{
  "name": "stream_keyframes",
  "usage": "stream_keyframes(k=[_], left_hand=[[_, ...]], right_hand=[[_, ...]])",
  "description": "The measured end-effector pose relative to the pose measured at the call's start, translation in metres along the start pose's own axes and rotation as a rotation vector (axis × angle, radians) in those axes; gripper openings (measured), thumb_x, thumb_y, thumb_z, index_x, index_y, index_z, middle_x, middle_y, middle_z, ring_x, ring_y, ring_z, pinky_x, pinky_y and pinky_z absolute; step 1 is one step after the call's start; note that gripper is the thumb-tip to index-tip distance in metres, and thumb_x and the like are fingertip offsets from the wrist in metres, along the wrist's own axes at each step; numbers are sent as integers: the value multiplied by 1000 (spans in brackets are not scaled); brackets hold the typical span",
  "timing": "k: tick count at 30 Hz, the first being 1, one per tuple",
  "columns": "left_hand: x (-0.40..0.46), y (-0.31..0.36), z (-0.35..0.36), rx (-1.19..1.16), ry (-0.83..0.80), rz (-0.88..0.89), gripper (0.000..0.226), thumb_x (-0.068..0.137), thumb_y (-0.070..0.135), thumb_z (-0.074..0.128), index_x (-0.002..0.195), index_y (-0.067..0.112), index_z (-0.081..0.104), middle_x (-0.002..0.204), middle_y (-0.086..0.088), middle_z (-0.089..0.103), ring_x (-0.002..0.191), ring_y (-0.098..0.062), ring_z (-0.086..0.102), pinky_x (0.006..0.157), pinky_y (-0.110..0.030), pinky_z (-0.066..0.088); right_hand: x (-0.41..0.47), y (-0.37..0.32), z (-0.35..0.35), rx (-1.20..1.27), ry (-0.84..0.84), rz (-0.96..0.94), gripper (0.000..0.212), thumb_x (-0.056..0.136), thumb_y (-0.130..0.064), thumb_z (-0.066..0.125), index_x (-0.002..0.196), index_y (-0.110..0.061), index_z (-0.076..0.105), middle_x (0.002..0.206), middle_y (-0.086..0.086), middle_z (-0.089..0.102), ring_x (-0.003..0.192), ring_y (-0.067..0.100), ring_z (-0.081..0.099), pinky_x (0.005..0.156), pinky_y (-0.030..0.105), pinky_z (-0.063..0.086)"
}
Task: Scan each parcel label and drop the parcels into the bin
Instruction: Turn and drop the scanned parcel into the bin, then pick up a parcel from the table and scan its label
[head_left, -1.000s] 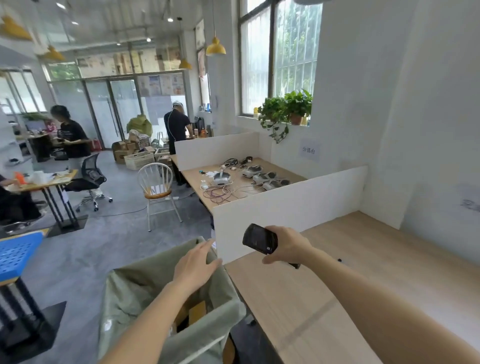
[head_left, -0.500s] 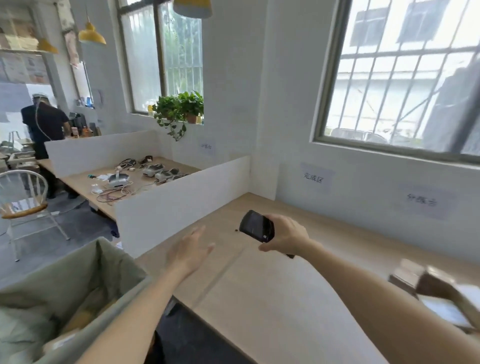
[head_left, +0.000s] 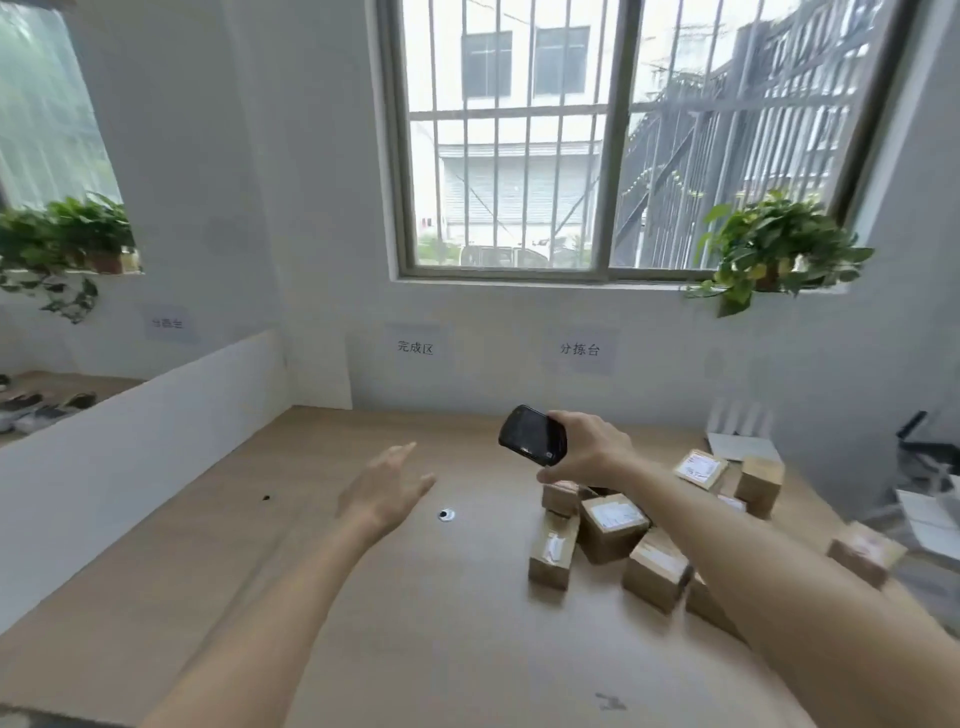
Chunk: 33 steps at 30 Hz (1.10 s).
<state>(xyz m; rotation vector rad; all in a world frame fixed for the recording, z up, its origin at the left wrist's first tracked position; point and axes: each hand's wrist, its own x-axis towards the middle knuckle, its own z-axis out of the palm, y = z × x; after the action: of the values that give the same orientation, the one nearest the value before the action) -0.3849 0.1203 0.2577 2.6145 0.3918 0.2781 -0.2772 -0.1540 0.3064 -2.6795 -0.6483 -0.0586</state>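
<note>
Gripping a black handheld scanner (head_left: 532, 435) above the light wooden surface (head_left: 363, 597), the right hand (head_left: 587, 449) hovers over a cluster of small brown cardboard parcels (head_left: 613, 527), while the left hand (head_left: 387, 486) extends empty, fingers straight.

We read two paper signs on the wall under the window: left sign (head_left: 415, 347) says 完成区, right sign (head_left: 580, 349) says 分拣台. A third sign (head_left: 167, 323) on the far-left wall is too blurred. Parcel labels (head_left: 614, 514) show print we can't make out.
</note>
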Motion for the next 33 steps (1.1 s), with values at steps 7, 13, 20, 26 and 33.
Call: stream_keyframes(k=[7, 13, 20, 26, 33], left_hand=[[45, 136, 93, -28, -80, 136, 69, 94, 58, 53, 154, 31, 32, 160, 7, 32, 147, -15, 29, 114, -38, 33], [59, 217, 163, -47, -147, 222, 66, 95, 56, 52, 153, 29, 34, 159, 6, 34, 146, -15, 32, 113, -36, 33], [89, 269, 228, -51, -236, 276, 66, 93, 59, 52, 151, 32, 37, 155, 9, 40, 140, -16, 41, 107, -38, 41], [135, 284, 290, -39, -326, 304, 65, 98, 52, 50, 155, 26, 32, 159, 6, 34, 144, -14, 34, 108, -34, 35], [220, 279, 369, -77, -398, 239, 65, 97, 56, 47, 154, 30, 32, 157, 10, 35, 141, -14, 39, 107, -37, 40]], right_hand=[[-25, 156, -56, 2, 71, 191, 63, 62, -46, 85, 119, -36, 59, 105, -10, 68, 96, 19, 64, 80, 38, 57], [-51, 260, -78, 1, 83, 317, 56, 53, -49, 80, 103, -34, 60, 93, -9, 65, 91, 20, 65, 78, 43, 60], [-50, 338, -64, 4, 34, 412, 73, 50, -56, 77, 119, -43, 57, 100, -12, 65, 95, 18, 64, 81, 40, 58], [-17, 390, -32, 17, -30, 466, 65, 46, -58, 75, 106, -40, 57, 94, -15, 63, 92, 15, 62, 77, 41, 58], [64, 445, 15, 43, -114, 459, 75, 45, -59, 74, 116, -46, 56, 98, -21, 63, 94, 11, 63, 78, 42, 60]])
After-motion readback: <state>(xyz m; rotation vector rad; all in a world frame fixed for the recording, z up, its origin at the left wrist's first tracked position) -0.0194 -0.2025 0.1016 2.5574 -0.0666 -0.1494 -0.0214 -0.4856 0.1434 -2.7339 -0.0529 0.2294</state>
